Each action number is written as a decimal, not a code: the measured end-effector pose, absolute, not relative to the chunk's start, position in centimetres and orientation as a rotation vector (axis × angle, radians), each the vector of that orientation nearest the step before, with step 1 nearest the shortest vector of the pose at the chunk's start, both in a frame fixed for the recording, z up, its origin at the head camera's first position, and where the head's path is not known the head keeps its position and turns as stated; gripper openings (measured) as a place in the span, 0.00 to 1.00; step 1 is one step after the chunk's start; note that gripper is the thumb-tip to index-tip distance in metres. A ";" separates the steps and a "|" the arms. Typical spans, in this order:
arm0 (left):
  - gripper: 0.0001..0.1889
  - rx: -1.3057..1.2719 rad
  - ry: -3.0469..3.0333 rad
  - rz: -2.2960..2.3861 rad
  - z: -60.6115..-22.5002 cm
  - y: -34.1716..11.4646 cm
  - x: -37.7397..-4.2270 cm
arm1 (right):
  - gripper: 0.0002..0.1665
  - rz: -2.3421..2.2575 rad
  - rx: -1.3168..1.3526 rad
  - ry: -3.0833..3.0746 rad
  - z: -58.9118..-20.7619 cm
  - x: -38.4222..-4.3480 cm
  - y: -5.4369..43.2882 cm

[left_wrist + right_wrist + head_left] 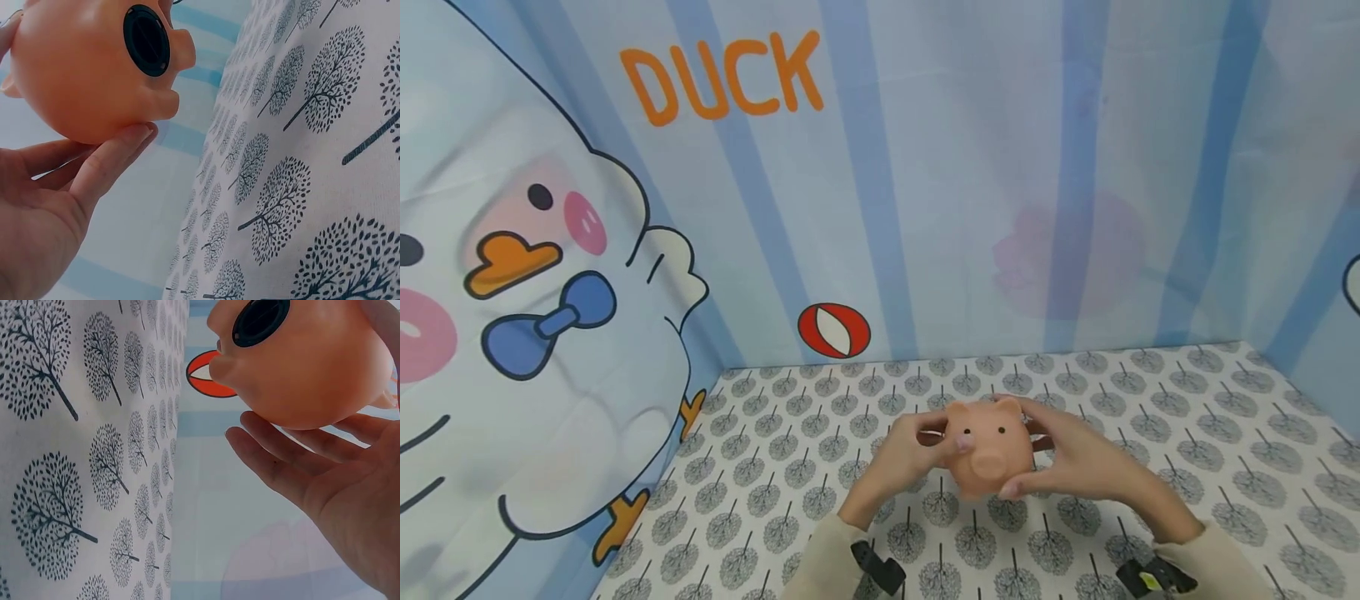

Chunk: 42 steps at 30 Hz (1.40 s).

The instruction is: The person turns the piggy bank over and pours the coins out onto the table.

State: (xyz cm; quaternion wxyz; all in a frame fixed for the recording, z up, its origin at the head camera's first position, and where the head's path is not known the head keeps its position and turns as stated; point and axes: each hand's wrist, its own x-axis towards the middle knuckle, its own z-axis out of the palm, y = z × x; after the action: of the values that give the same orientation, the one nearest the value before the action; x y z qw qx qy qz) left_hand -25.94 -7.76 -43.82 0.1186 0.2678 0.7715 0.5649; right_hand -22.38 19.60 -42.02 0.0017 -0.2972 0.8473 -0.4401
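An orange-pink piggy bank (988, 462) is held up above the tree-print cloth, its snout and eyes toward the head camera. My left hand (910, 454) grips it from the left side, thumb on the pig's face. From the other side my right hand (1078, 454) grips it, thumb low near the snout and fingers behind. In the left wrist view the bank's underside shows a round black plug (147, 40) and stubby feet, with the left fingers (103, 165) against its side. The right wrist view shows the same plug (261, 322) above the right fingers (281, 447).
A white cloth (775, 467) printed with grey trees covers the table. Behind it hangs a blue striped curtain (970, 167) with a red ball print (834, 331). A large printed duck (550, 400) fills the left side.
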 end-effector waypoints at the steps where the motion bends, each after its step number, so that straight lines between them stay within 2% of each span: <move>1: 0.31 0.780 2.243 1.660 -43.7 -7.7 -25.9 | 0.63 -1.394 -0.942 2.655 -42.0 -22.4 19.6; 11: 0.34 0.721 2.190 1.677 -43.9 -7.7 -25.7 | 0.58 -1.424 -0.943 2.593 -42.1 -22.3 19.7; 16: 0.39 0.766 2.246 1.596 -43.5 -7.7 -25.8 | 0.57 -1.439 -0.939 2.593 -41.8 -22.4 19.7; 20: 0.43 0.789 2.257 1.570 -43.2 -7.9 -25.7 | 0.51 -1.453 -0.871 2.578 -41.5 -22.4 19.6; 24: 0.42 0.787 2.191 1.637 -43.2 -7.9 -25.2 | 0.45 -1.487 -0.796 2.516 -41.4 -22.2 19.6; 29: 0.45 0.840 2.121 1.706 -43.3 -7.7 -24.9 | 0.41 -1.498 -0.849 2.483 -41.7 -22.2 19.4; 35: 0.40 0.928 2.176 1.705 -43.3 -7.2 -24.6 | 0.41 -1.488 -0.871 2.469 -41.7 -22.1 19.4; 42: 0.36 0.832 2.247 1.730 -43.2 -7.3 -24.4 | 0.44 -1.454 -0.883 2.495 -41.8 -22.1 19.4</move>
State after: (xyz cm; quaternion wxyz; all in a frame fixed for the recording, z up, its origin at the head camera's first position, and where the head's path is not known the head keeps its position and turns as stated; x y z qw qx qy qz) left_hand -24.45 -7.29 -43.22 0.0929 0.2804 0.7570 0.5828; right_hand -22.11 19.40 -41.79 0.0609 -0.2918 0.8247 -0.4807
